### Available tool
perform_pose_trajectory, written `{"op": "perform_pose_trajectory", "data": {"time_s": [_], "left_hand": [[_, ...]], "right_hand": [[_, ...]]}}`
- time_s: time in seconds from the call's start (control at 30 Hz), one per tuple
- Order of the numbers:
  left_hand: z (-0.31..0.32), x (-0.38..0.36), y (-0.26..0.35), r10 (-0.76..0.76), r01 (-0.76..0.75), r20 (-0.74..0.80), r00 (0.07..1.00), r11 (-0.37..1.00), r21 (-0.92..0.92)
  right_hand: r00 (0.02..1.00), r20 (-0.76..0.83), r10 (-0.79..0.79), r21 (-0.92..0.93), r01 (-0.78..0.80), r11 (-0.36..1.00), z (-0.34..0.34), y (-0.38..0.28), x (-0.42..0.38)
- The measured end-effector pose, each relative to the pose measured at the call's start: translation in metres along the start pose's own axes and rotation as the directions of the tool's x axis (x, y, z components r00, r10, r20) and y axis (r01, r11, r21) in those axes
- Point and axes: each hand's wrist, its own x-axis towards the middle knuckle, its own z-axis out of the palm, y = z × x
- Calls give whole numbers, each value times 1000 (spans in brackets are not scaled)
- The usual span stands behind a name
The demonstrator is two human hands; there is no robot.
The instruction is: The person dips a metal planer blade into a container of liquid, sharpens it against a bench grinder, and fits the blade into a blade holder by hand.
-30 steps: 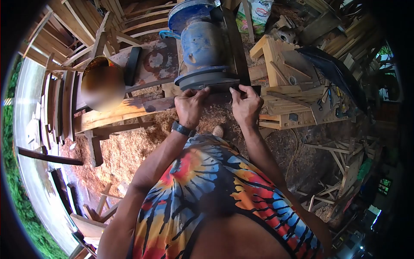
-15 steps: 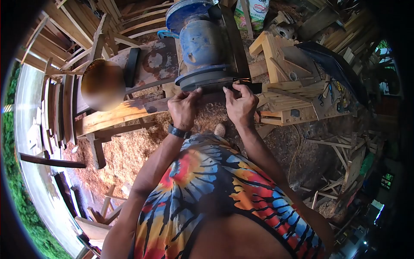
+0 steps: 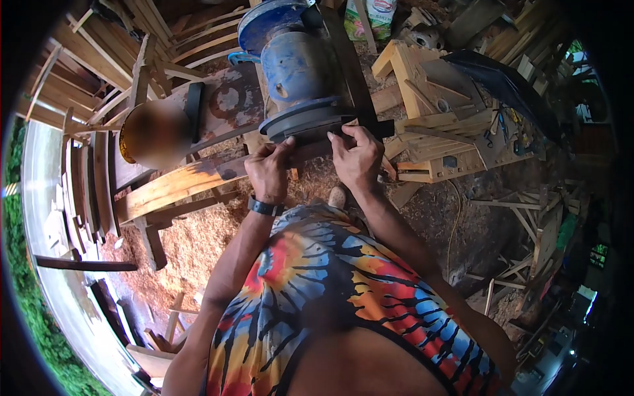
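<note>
Dark bar [image 3: 314,136] at the blue machine [image 3: 297,66].
Narrow, straight and nearly black; set crosswise along the grey disc's [image 3: 306,120] near edge; left hand [image 3: 266,173] and right hand [image 3: 357,162] both pinch it.

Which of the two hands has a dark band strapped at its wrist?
The left hand: a dark band circles its wrist, while the wrist of the right hand is bare.
</note>
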Motion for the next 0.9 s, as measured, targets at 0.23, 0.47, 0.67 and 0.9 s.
{"op": "perform_pose_trajectory", "data": {"time_s": [0.23,0.47,0.67,0.9], "left_hand": [[-7,0,0,10,-11,-15,1000,999,-35],[-18,3,-3,5,-5,-31,1000,1000,8],[-29,4,-6,2,-2,-32,999,1000,-4],[-39,7,-7,-2,2,-4,1000,1000,-18]], "right_hand": [[999,0,-42,0,42,999,3,-7,0],[999,36,18,58,-20,998,11,-12,-6],[998,47,49,154,-56,986,21,-18,-11],[996,62,58,191,-69,979,24,-23,-13]]}}
